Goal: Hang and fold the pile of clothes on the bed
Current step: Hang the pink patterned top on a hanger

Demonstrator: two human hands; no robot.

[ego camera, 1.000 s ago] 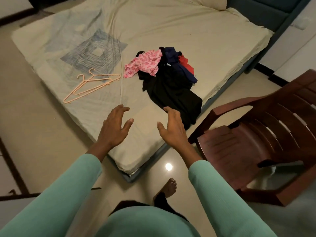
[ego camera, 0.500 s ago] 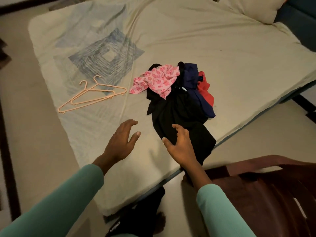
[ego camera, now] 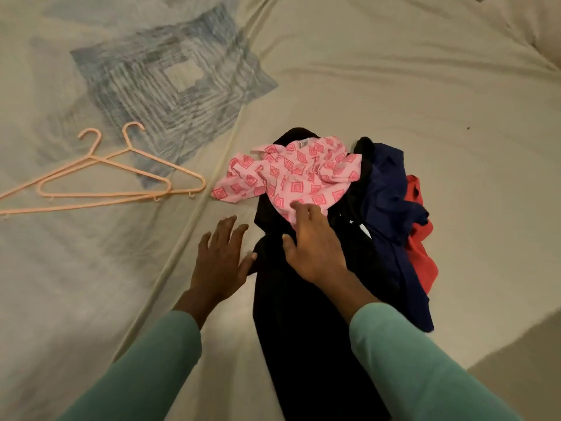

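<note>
I see the clothes pile (ego camera: 385,205) mid-bed (ego camera: 440,86) | pink garment (ego camera: 297,171) at its 11 o'clock | my right hand (ego camera: 314,247), fingers loosely spread, touches the pink garment's near edge | left hand (ego camera: 220,262) flat, gripping nothing, at pile's 8 o'clock | two hangers (ego camera: 115,177) at 9 o'clock

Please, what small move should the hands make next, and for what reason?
Probably the right hand should pinch the pink patterned garment and lift it away: it lies on top of the black garment, the fingertips are at its near edge, and the left hand is also free.
</note>
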